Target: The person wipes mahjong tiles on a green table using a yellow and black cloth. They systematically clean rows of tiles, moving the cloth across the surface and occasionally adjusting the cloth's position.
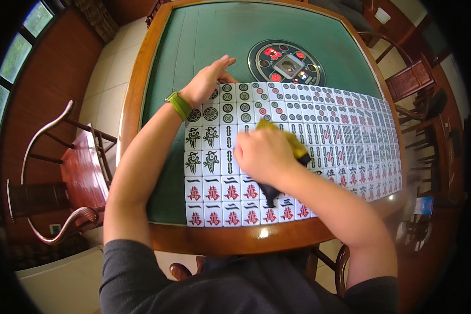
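Rows of white mahjong tiles (231,192) lie face up, packed side by side in a block on the green table top (204,35). My right hand (265,155) is closed over a yellow and black cloth (276,131) pressed on the middle rows; it hides some tiles, and a dark corner hangs over the character tiles. My left hand (206,84) rests at the block's far left corner, fingers spread along the top edge of the circle tiles. It holds nothing that I can see. A green band (178,105) circles that wrist.
Beyond the tiles sits a round control panel (286,62) with lit red buttons and a clear centre window. A wooden rim (235,239) frames the table. One wooden armchair (86,168) stands at the left, another chair (410,80) at the right.
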The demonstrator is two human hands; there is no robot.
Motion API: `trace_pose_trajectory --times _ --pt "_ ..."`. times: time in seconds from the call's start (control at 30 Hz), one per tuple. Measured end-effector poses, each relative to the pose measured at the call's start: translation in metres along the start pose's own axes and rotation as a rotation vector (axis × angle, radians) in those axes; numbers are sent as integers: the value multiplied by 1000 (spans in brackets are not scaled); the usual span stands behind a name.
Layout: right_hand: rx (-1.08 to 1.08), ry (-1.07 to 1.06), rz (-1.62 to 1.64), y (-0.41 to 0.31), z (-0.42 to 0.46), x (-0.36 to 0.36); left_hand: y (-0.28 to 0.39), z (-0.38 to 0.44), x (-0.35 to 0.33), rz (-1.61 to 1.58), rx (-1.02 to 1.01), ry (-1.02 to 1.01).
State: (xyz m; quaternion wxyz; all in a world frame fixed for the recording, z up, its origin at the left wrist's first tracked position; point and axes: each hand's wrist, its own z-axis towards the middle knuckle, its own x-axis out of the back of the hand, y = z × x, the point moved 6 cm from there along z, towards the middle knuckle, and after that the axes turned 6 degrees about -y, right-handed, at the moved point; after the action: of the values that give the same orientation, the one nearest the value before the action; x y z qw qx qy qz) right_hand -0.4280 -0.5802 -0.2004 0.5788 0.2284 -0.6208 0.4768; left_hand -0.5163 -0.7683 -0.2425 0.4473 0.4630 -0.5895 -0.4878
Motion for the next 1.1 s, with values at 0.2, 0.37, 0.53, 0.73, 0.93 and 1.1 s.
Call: trace_pose_trajectory --times 0.2,0.37,0.53,0.73,0.93,1.1 --pt "169 149 55 0 -95 10 60 -42 7 483 -40 139" --pt "-19 58 -27 78 -144 45 51 -99 37 367 -302 393" --pt "-174 201 -22 137 -158 80 -22 -100 66 192 -88 519" --pt "-200 239 -72 140 -139 82 -11 -67 61 -30 -158 324" --pt "-144 251 -37 91 -90 52 -25 -50 40 -236 -71 105" --pt "-23 200 -43 49 11 17 -22 -48 27 -279 -90 116"
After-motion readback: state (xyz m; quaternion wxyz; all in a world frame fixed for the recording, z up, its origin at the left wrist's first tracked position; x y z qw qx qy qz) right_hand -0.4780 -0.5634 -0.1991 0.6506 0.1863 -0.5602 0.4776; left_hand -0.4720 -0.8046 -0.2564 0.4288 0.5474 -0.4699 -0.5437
